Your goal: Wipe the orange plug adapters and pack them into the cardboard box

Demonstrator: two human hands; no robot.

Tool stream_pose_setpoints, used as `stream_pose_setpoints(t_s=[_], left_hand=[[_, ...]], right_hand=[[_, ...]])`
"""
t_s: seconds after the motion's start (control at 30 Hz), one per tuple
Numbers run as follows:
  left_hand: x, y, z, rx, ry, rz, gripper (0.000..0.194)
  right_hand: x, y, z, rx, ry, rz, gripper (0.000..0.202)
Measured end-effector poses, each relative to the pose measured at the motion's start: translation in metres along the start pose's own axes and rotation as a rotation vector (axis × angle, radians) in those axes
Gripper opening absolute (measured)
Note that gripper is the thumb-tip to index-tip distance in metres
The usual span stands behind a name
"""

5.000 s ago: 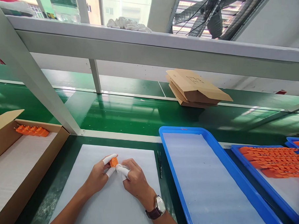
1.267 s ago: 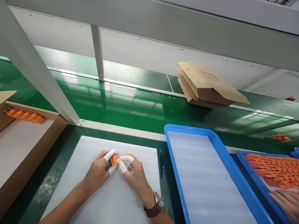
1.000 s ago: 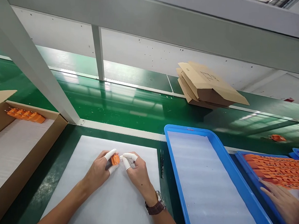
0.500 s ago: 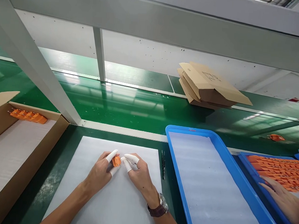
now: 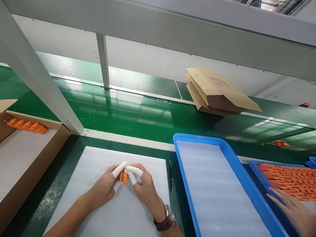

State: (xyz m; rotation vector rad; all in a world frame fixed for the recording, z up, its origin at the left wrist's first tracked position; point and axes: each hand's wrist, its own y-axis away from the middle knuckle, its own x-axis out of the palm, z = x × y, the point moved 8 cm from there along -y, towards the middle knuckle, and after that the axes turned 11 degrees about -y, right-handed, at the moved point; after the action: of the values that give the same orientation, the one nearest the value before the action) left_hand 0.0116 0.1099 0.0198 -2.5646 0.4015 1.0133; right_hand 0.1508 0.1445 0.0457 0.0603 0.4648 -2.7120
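Over the white mat [image 5: 91, 213] my left hand [image 5: 106, 186], in white finger cots, grips a small orange plug [image 5: 123, 178] between thumb and fingers. A metal pin shows at the plug's lower end. My right hand [image 5: 143, 186], also wearing white finger cots, has its fingers pinched together against the upper right of the plug. Whether anything small sits between those right fingertips is hidden. Dark tweezers [image 5: 171, 175] lie beside the mat's right edge.
An open cardboard box [image 5: 47, 159] at left holds a row of orange plugs [image 5: 26, 125]. On the right are a blue tray [image 5: 189, 200] lined with white sheet and another tray of orange plugs [image 5: 291, 178], with another person's hand [image 5: 295, 212]. Folded cartons [image 5: 222, 90] lie behind.
The plug has turned, so its pin end now faces down towards me. My right fingertips have moved left and up against it. The other person's hand has shifted slightly.
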Motion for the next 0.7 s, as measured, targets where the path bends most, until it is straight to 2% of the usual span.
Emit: stream_pose_setpoints(t_s=[0.1, 0.23, 0.37, 0.57, 0.7], left_hand=[[-0.003, -0.001, 0.004, -0.081, 0.032, -0.056, 0.069], [-0.018, 0.001, 0.012, -0.224, -0.037, -0.242, 0.052], [-0.028, 0.003, 0.008, -0.184, -0.055, -0.409, 0.035], [-0.026, 0.008, 0.006, -0.249, -0.147, -0.468, 0.026], [-0.024, 0.010, 0.002, -0.276, -0.154, -0.471, 0.025]], right_hand=[[-0.001, 0.002, 0.000, 0.008, 0.001, -0.020, 0.025], [0.001, 0.006, -0.003, -0.020, 0.012, -0.061, 0.023], [0.004, 0.010, 0.003, -0.084, 0.036, -0.105, 0.022], [0.016, 0.013, 0.029, -0.272, 0.074, -0.092, 0.035], [0.028, 0.018, 0.034, -0.353, 0.189, -0.040, 0.045]])
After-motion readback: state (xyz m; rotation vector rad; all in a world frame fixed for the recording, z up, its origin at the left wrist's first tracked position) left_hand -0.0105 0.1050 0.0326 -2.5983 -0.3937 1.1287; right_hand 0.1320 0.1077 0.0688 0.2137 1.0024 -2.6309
